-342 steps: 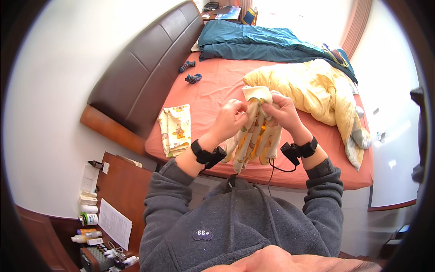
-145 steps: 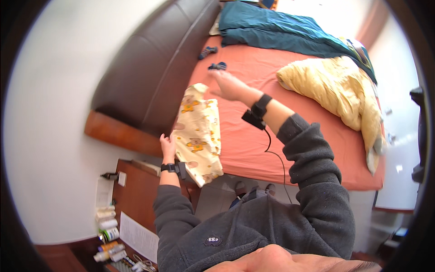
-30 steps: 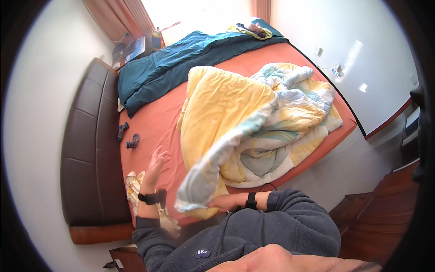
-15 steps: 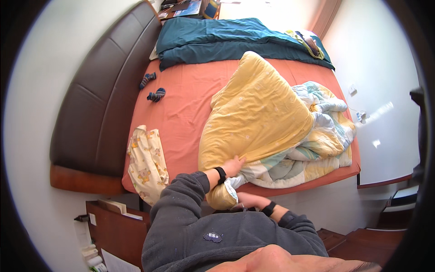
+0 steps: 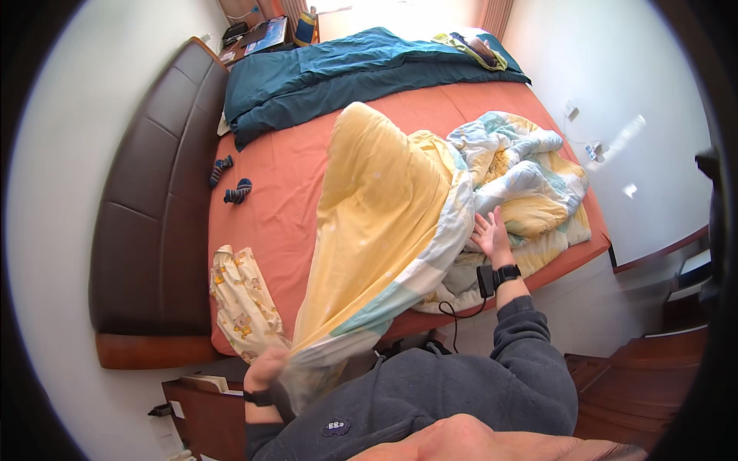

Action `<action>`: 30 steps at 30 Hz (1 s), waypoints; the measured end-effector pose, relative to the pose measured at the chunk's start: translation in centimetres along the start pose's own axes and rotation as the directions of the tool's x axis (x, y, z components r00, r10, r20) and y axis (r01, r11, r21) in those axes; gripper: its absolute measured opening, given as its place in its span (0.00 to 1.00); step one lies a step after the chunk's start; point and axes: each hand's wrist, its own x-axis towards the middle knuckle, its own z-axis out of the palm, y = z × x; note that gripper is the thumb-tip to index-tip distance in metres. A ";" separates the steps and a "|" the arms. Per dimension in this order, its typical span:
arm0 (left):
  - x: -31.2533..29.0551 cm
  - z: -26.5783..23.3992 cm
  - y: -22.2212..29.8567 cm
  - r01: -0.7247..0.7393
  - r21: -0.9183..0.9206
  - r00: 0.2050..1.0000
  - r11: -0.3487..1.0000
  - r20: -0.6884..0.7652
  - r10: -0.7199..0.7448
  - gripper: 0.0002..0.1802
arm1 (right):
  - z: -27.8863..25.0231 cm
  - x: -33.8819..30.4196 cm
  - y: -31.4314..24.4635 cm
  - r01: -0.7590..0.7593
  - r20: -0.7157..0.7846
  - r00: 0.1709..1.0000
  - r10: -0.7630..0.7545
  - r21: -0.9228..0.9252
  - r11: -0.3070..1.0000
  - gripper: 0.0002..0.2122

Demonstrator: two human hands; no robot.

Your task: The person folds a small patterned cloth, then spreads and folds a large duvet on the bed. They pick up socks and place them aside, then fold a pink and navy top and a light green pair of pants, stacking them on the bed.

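Observation:
A quilt (image 5: 377,207), plain yellow on one face and patterned white, teal and yellow on the other, spreads across the near half of the bed. At its near left edge my left hand (image 5: 267,367), slightly blurred, is closed around the fabric. The quilt slants up from that hand, with a raised fold at its far end. My right hand (image 5: 492,233) is open with fingers spread, by the quilt's white border and the bunched patterned part at the right. A black device on a cord hangs at my right wrist.
The bed's orange sheet (image 5: 277,223) carries two striped socks (image 5: 238,191) and a cream printed cloth (image 5: 242,300) on the left. A dark teal blanket (image 5: 338,69) lies along the far side. The brown headboard (image 5: 146,207) stands at left, a wooden cabinet (image 5: 630,392) at lower right.
My left hand has moved left and nearer to me, drawing the quilt's edge along. My right hand has swung out to the right and opened. The view has shifted a little.

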 end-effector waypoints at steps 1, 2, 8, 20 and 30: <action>-1.7 0.7 -0.7 0.032 -0.125 0.995 0.992 -0.093 -0.044 0.17 | 1.3 0.9 -0.6 -0.024 0.060 0.998 0.025 -0.012 1.000 0.41; -2.8 1.2 -1.5 0.046 -0.125 0.991 0.991 -0.123 -0.062 0.16 | 2.5 2.1 -1.0 -0.050 0.051 0.997 0.061 -0.200 0.978 0.41; -3.8 3.8 -6.0 0.199 -0.161 0.961 0.967 -0.160 -0.225 0.20 | 5.1 12.0 0.9 0.016 -0.043 0.916 -0.398 -0.990 0.143 0.46; 4.6 11.3 -3.6 0.269 0.944 0.861 0.192 -0.325 0.392 0.36 | 10.0 1.6 -20.4 0.479 0.210 0.874 -0.438 -0.229 0.847 0.13; 11.5 9.5 0.3 -0.241 0.877 0.933 0.416 0.091 0.348 0.13 | 0.0 -15.2 -25.2 0.530 -0.099 0.823 -0.559 -0.219 0.819 0.20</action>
